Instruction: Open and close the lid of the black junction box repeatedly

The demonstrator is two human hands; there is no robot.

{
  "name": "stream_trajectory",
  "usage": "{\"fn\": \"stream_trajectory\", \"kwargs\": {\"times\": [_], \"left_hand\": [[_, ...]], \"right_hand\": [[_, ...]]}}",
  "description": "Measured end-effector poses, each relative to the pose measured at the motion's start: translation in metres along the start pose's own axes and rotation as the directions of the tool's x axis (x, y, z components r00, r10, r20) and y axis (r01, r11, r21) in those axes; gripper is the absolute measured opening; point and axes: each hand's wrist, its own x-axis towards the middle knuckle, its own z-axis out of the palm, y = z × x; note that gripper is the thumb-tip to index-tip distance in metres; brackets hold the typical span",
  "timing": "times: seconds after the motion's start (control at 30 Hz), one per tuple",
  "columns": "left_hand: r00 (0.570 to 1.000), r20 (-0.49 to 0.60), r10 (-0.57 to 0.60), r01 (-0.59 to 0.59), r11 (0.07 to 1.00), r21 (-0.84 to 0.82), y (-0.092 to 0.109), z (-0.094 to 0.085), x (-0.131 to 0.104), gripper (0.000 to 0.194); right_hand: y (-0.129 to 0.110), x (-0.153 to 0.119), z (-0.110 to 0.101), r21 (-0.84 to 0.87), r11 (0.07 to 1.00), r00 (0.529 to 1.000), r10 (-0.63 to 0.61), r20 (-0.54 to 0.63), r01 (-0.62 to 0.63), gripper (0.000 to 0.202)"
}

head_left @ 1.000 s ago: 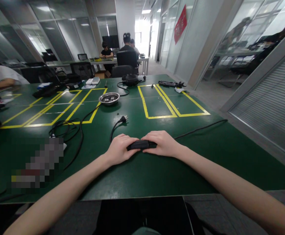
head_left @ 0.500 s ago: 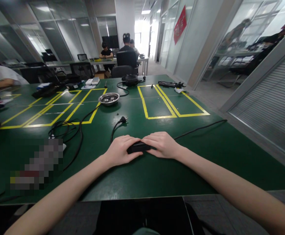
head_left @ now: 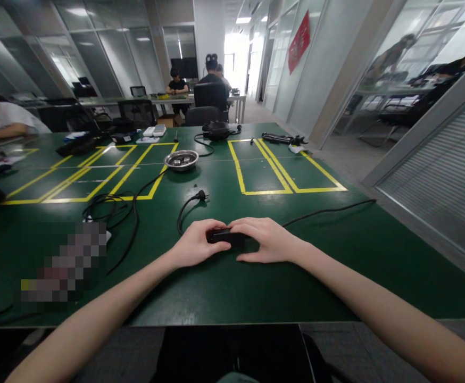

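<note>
A black power adapter point(head_left: 221, 235) lies low over the green table in front of me. My left hand point(head_left: 196, 243) is closed round its left end, thumb along the near side and fingers at the far side. The fingers of my right hand point(head_left: 262, 239) drape over the right part of the adapter, while its thumb is spread away toward me. That hand hides the adapter's right end. To the left, a black cord ends in a plug point(head_left: 201, 196) just beyond my left hand. Another black cable point(head_left: 328, 211) leads away to the right.
Beyond my hands stands a metal bowl point(head_left: 181, 160) with small metal parts. A blurred-out object point(head_left: 67, 260) and coiled cables point(head_left: 107, 207) lie at left. Yellow tape point(head_left: 266, 192) marks the table point(head_left: 216, 298). A black tripod-like item point(head_left: 282, 139) lies far right. Several people sit farther back.
My right thumb has come away from the adapter's near side and spread toward me. The left hand keeps its hold. The whole view has shifted slightly.
</note>
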Motion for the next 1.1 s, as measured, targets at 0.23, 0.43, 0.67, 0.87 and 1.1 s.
{"fn": "stream_trajectory", "kwargs": {"times": [0.23, 0.43, 0.67, 0.87, 1.1], "left_hand": [[0.997, -0.045, 0.054, -0.028, 0.89, 0.455, 0.004, -0.001, 0.0, 0.034], [0.996, -0.017, 0.083, -0.066, 0.887, 0.456, 0.004, -0.002, -0.001, 0.024], [0.941, -0.174, 0.29, -0.177, 0.861, 0.476, -0.009, -0.002, 0.0, 0.041], [0.926, -0.174, 0.335, -0.209, 0.839, 0.503, -0.014, -0.003, 0.0, 0.036], [0.953, -0.122, 0.277, -0.197, 0.873, 0.446, -0.018, -0.002, 0.0, 0.05]], "right_hand": [[0.001, -0.002, 0.003, 0.26, 0.927, 0.958, 0.285, -0.016, -0.272, 0.019], [0.0, -0.002, 0.002, 0.018, 0.998, 0.996, 0.06, 0.064, -0.061, 0.054], [0.023, -0.006, 0.009, -0.235, 0.964, 0.992, 0.12, -0.03, -0.124, 0.052], [0.085, -0.034, -0.028, -0.195, 0.794, 0.772, 0.449, -0.45, -0.576, 0.051], [0.115, -0.076, -0.082, -0.11, 0.378, 0.36, 0.695, -0.622, -0.919, 0.059]]}}
